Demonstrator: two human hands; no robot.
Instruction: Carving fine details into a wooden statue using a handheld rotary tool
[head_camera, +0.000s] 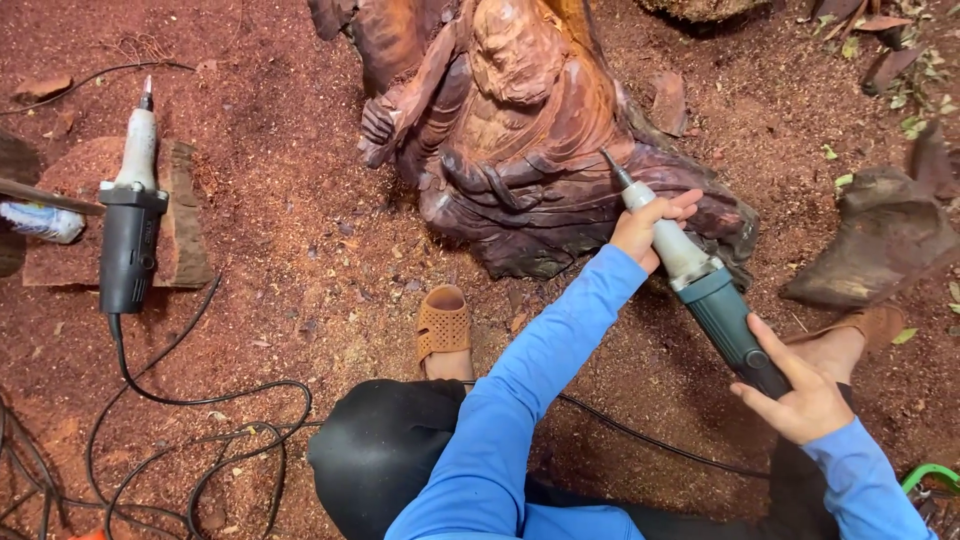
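A dark reddish wooden carving of a seated figure (520, 130) stands on the sawdust-covered ground. I hold a die grinder (700, 280) with a grey neck and teal body. My left hand (650, 225) grips its grey neck near the front. My right hand (795, 390) holds the teal rear of the body. The tool's thin tip (610, 165) touches the carving's right side, low on the folds. Both my sleeves are blue.
A second grinder (130, 210), grey and black, lies on a wood slab (185, 225) at the left, its black cord (200, 400) looping over the ground. My sandalled foot (443, 325) rests before the carving. Wood chunks (880, 240) lie at the right.
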